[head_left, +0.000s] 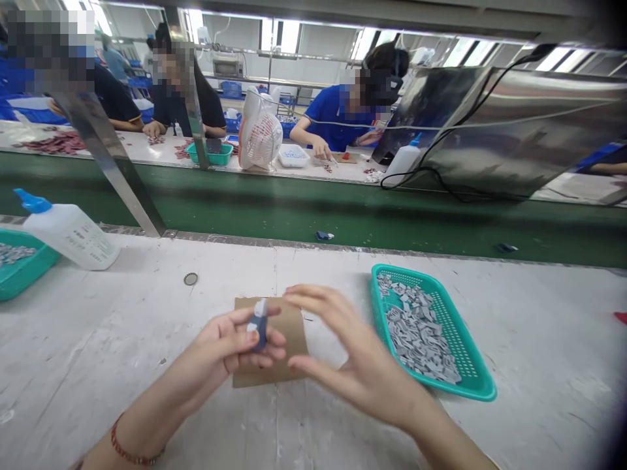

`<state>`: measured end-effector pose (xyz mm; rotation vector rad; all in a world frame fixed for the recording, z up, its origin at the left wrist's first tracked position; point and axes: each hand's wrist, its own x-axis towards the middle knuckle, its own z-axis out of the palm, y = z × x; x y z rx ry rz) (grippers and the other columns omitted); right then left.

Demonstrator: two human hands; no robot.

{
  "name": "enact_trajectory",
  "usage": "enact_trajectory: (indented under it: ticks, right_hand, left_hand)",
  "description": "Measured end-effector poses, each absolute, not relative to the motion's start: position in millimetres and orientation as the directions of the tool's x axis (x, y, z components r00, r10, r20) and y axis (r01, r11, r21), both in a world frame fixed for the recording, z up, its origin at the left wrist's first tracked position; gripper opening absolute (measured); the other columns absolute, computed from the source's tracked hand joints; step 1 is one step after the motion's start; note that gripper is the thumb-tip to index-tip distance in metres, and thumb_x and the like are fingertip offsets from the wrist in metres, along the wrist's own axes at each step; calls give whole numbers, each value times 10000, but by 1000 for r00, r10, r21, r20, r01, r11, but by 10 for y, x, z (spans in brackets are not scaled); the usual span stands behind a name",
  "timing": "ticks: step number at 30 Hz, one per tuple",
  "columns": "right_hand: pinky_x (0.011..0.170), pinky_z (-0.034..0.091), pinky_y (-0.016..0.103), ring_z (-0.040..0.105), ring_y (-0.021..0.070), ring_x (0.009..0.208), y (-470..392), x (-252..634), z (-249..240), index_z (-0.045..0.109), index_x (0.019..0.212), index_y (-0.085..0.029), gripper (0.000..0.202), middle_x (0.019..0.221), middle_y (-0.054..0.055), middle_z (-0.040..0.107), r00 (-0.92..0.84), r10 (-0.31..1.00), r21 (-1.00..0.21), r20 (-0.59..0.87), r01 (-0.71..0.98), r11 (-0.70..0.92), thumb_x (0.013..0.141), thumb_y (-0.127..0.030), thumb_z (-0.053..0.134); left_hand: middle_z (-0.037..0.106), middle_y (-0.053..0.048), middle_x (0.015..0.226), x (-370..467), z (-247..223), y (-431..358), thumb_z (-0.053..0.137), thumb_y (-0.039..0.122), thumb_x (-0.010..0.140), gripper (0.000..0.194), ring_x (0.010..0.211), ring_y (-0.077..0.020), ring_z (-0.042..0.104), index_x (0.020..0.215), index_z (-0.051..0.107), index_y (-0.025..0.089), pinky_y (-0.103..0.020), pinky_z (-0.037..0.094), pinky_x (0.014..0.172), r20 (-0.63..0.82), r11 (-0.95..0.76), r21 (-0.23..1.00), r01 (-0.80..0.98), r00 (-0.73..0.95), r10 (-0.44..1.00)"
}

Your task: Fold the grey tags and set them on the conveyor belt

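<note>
Between the thumb and fingers of my left hand (pixel 235 343) is a small dark blue piece with light grey parts (pixel 259 331); its exact kind I cannot make out. My right hand (pixel 337 352) is held just to the right of it, thumb and fingers apart, with nothing between them. Under both hands a square of brown cardboard (pixel 289 339) lies on the white worktable (pixel 196 418). To the right of my right hand stands a green plastic basket (pixel 473 356) with many small grey pieces (pixel 424 333) in it.
At left, a white bottle with a blue cap (pixel 73 232) leans by another green basket (pixel 24 281). A bottle cap (pixel 191 279) lies on the table. Beyond runs a green conveyor belt (pixel 245 212) carrying a blue piece (pixel 324 235). A metal post (pixel 115 156) rises at left; co-workers sit opposite.
</note>
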<state>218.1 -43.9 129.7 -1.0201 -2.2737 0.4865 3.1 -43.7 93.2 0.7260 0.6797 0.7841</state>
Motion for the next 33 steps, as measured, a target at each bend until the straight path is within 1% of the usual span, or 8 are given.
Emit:
enact_trajectory:
  ticks: [4, 7, 9, 12, 17, 25, 28, 33]
  right_hand:
    - [810, 532, 372, 633, 240, 1013, -202, 2910, 1231, 630, 1109, -238, 251, 1145, 77, 668, -157, 932, -516, 328, 796, 316, 910, -349, 525]
    - [704, 520, 350, 664, 250, 842, -46, 3499, 1016, 680, 960, -184, 246, 984, 100, 718, 186, 975, -469, 125, 877, -107, 889, -322, 490]
    - [714, 508, 333, 667, 259, 873, 4, 3765, 853, 699, 921, -168, 231, 988, 109, 725, 245, 969, -389, -45, 889, -243, 861, -263, 498]
    - [720, 496, 297, 671, 246, 882, 21, 3917, 671, 724, 908, -167, 221, 972, 99, 732, 217, 969, -370, -121, 896, -247, 808, -188, 527]
    - [686, 468, 278, 648, 214, 814, 48, 3877, 574, 704, 994, -177, 240, 926, 82, 715, 147, 983, -390, -109, 903, -178, 828, -236, 542]
    - [759, 455, 279, 630, 220, 930, 84, 3863, 511, 679, 923, -183, 172, 996, 85, 701, 91, 994, -382, -54, 918, -105, 802, -151, 561]
    - [784, 462, 297, 631, 231, 943, 85, 3834, 529, 673, 904, -167, 164, 997, 98, 702, 60, 997, -395, -54, 915, -76, 806, -134, 545]
    - [796, 478, 322, 649, 241, 913, 81, 3782, 596, 676, 963, -135, 209, 992, 122, 714, 35, 997, -443, -69, 894, -62, 822, -129, 521]
  left_hand:
    - [717, -133, 1020, -75, 832, -21, 704, 300, 785, 422, 933, -230, 675, 1168, 627, 144, -316, 513, 836, -221, 284, 933, -221, 269, 937]
    - [718, -114, 981, -139, 699, 460, 721, 335, 735, 445, 900, -230, 675, 1124, 621, 142, -354, 523, 855, -157, 162, 986, -27, 126, 980]
    - [707, -106, 980, -169, 600, 825, 668, 328, 753, 401, 834, -213, 679, 1098, 620, 129, -353, 542, 816, -159, 143, 974, 177, 74, 985]
    - [688, -117, 1050, -190, 462, 1352, 586, 284, 785, 378, 846, -234, 676, 1125, 616, 120, -362, 536, 802, -54, 59, 814, 577, -27, 998]
    - [639, -183, 1185, -127, 308, 1927, 548, 199, 771, 456, 1107, -345, 580, 1213, 584, 92, -436, 437, 941, 71, 11, 637, 771, -73, 995]
    - [446, -330, 1324, 269, 210, 2074, 498, 188, 782, 504, 1276, -475, 340, 1235, 545, -26, -602, 252, 1027, 177, -72, 461, 884, -12, 984]
    - [431, -259, 1376, 548, 229, 2077, 491, 217, 819, 486, 1328, -411, 284, 1266, 543, 35, -540, 183, 1095, 203, -215, 453, 865, 135, 970]
    - [559, -132, 1284, 1000, 244, 2070, 536, 231, 830, 422, 1222, -306, 433, 1241, 584, 154, -398, 311, 1052, 158, -398, 560, 727, 378, 912]
